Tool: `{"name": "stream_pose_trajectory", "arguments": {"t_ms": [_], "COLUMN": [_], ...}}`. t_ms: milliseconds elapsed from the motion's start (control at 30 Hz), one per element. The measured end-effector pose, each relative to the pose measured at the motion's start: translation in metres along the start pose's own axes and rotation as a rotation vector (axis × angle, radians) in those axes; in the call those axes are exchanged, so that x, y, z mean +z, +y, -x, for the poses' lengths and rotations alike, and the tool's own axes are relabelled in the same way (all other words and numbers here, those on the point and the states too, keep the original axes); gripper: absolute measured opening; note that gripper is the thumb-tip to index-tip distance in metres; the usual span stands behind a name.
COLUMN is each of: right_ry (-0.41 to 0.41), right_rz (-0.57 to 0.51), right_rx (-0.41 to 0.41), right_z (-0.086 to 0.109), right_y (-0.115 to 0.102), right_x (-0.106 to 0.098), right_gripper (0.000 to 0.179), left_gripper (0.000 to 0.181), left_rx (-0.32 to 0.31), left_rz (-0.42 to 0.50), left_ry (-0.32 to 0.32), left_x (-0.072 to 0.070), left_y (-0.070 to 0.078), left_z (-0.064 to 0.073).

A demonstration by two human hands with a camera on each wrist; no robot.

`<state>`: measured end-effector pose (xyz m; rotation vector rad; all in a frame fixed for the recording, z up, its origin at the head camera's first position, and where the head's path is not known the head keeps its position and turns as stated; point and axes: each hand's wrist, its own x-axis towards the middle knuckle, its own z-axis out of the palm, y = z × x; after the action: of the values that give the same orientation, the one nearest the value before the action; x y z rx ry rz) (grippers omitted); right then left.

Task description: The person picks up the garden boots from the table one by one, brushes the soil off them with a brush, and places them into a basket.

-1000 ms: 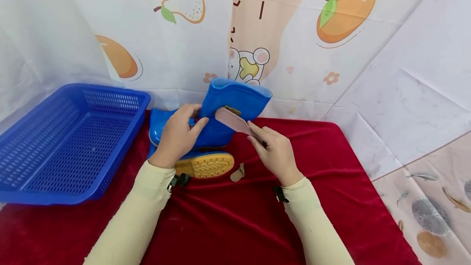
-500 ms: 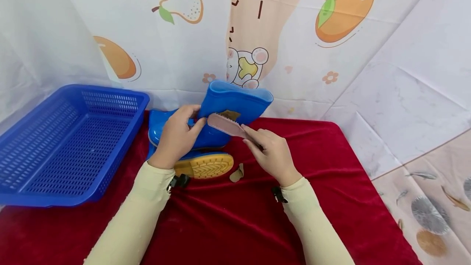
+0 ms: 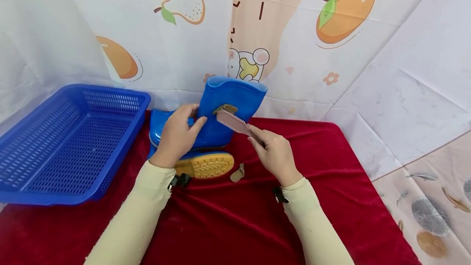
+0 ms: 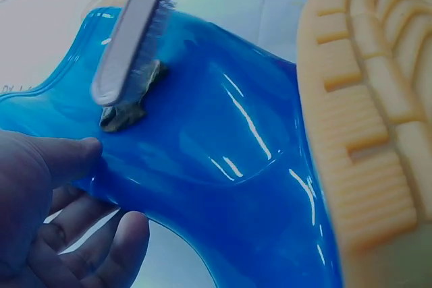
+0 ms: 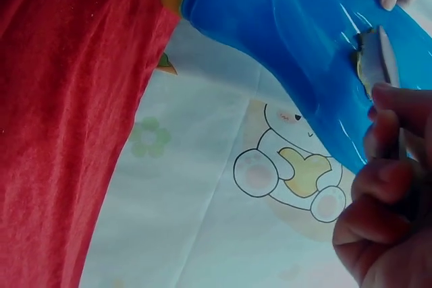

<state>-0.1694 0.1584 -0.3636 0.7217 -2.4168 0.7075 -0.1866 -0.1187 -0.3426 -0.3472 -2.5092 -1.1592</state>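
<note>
A blue rain boot point(image 3: 220, 128) stands tilted, its open top toward the back wall. My left hand point(image 3: 179, 134) holds its shaft at the left edge, thumb in front and fingers behind, as the left wrist view point(image 4: 61, 207) shows. My right hand point(image 3: 275, 150) grips the handle of a pale pink brush point(image 3: 233, 122). The bristles point(image 4: 160, 28) touch or nearly touch a brown, mud-like patch point(image 3: 228, 108) on the shaft. In the right wrist view the right hand partly hides the brush. A second blue boot lies below, its yellow sole point(image 3: 209, 165) facing forward.
A blue perforated plastic basket point(image 3: 92, 193) sits at the left of the table, which has a red cloth point(image 3: 312, 162) on it. A loose brown flake point(image 3: 237, 173) lies right of the sole. A printed white curtain point(image 3: 294, 68) hangs close behind the boots.
The brush dipped down and left, uncovering more of the brown patch, then came back up and right over it. The boot's top has shifted slightly left. The left hand has hardly moved.
</note>
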Motion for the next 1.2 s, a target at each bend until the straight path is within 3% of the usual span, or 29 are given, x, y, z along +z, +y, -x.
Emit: {"name": "stream_pose_trajectory", "arguments": {"t_ms": [133, 300, 400, 533, 800, 1200], "right_ry": [-0.020, -0.025, 0.007, 0.041, -0.011, -0.099], "right_rz": [-0.007, -0.046, -0.039, -0.038, -0.055, -0.040], "right_rx": [-0.020, -0.141, -0.157, -0.100, 0.075, 0.164], "right_z": [-0.0003, -0.0031, -0.0047, -0.0039, -0.0001, -0.0013], "right_y": [-0.0021, -0.0070, -0.0080, -0.0081, -0.0049, -0.0054], "right_x": [-0.0022, -0.0035, -0.0031, -0.0027, -0.0006, -0.0082], "right_gripper": [0.040, 0.042, 0.042, 0.041, 0.037, 0.036], "left_gripper": [0.040, 0.035, 0.032, 0.033, 0.039, 0.043], "left_rx": [-0.009, 0.043, 0.068, 0.066, 0.020, -0.029], "left_rz": [-0.003, -0.004, 0.004, 0.008, 0.011, 0.021], "left_ry": [0.007, 0.016, 0.000, -0.020, 0.002, 0.015], "left_x": [0.0015, 0.0018, 0.0003, 0.0002, 0.0044, 0.0032], "left_y": [0.0000, 0.0010, 0.0033, 0.0048, 0.0008, -0.0042], "left_z": [0.0001, 0.0007, 0.0013, 0.0011, -0.0006, -0.0011]}}
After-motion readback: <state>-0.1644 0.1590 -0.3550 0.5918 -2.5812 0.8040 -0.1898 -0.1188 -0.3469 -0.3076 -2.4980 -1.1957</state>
